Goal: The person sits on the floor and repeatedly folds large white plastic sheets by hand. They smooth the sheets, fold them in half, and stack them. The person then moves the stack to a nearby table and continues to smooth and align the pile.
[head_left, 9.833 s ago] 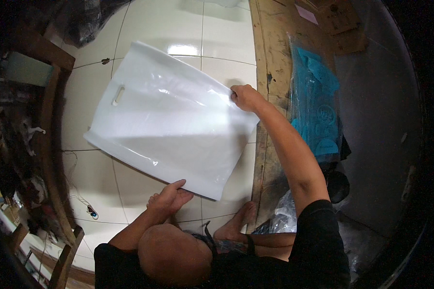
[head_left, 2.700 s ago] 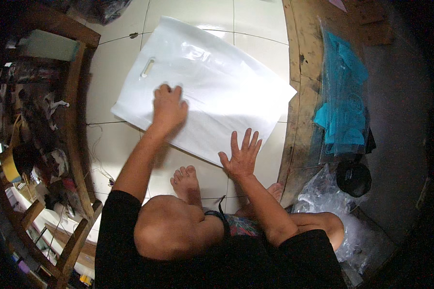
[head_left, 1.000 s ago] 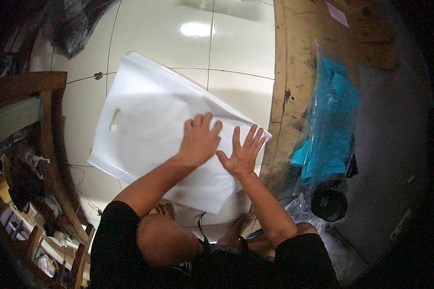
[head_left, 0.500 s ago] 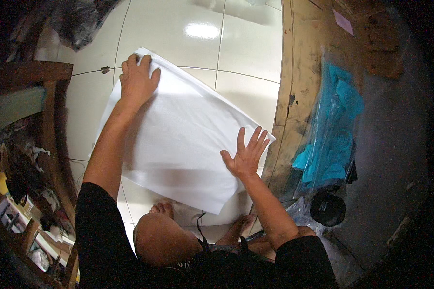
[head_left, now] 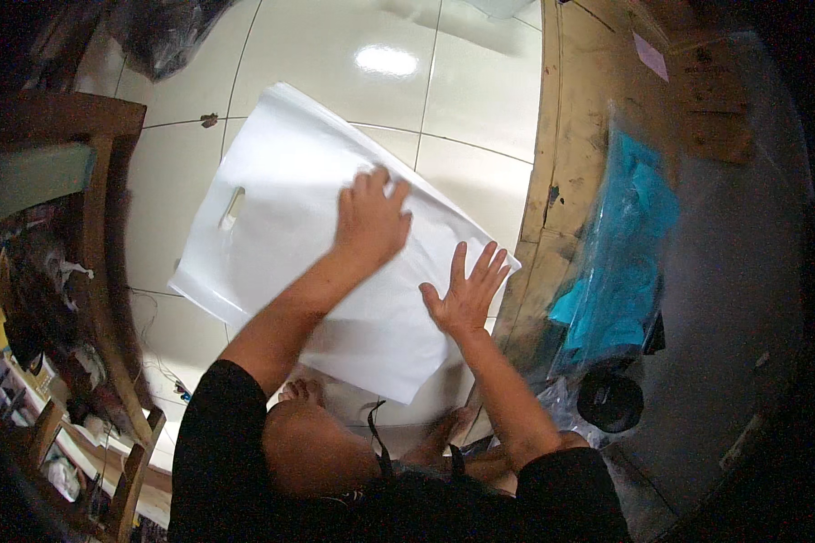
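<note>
A white plastic bag (head_left: 290, 199) with a cut-out handle slot near its left end lies slantwise in front of me. My left hand (head_left: 371, 222) is over the upper middle of the bag, fingers a little bent and apart, slightly blurred, with nothing held in it. At the bag's right corner, my right hand (head_left: 466, 294) lies flat with its fingers spread, pressing on the white surface.
Pale floor tiles (head_left: 335, 32) lie under the bag. Along the right runs a worn brown board (head_left: 539, 208), beside teal items in a clear plastic wrapper (head_left: 620, 244) and a round black object (head_left: 610, 398). A wooden frame (head_left: 109, 199) with clutter stands left. A dark plastic bag (head_left: 163, 36) sits far left.
My left hand has slid from the bag's upper left corner toward the right, uncovering the handle slot. The right hand has stayed in place at the right corner.
</note>
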A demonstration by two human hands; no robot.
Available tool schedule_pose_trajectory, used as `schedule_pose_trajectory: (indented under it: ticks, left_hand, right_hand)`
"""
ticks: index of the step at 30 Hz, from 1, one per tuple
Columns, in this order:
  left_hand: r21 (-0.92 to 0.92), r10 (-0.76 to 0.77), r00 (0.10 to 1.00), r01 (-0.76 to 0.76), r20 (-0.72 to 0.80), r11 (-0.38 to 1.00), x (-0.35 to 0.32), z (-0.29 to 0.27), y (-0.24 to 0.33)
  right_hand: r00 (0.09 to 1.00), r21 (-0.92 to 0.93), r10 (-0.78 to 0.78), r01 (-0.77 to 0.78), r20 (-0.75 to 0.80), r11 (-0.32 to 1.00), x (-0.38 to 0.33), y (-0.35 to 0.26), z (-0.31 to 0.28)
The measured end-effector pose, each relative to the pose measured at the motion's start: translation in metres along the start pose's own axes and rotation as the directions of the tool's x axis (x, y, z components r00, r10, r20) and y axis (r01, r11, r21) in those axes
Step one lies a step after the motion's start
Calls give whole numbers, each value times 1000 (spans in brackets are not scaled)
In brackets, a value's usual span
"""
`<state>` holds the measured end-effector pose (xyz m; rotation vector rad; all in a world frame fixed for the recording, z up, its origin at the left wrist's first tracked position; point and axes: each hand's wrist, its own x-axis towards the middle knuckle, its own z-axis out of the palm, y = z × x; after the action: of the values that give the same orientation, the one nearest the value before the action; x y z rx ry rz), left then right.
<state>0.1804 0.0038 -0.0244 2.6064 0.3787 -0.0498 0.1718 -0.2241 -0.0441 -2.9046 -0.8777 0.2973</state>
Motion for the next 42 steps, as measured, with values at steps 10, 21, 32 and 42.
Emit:
schedule_pose_trajectory:
  ticks: [10,21,32,42]
  left_hand:
    - [174,-234,951,270,-203,947,53,-53,-130]
    - [105,-213,960,235,-180,966,17,-95,-207]
    - [162,-384,918,366,98,916,-32,-92,-227]
    - [118,-461,886,463,-45,878,-32,-86,-204]
  right_hand:
    - [1000,-29,1,-1,0,1000,-1,-2,1]
    - [1000,-40,30,-30,4,999,-3,-9,-8]
    - [642,594,698,-708,317,382,-90,-19,8]
    - [475,601,835,-764,279,234,-90,-25,16]
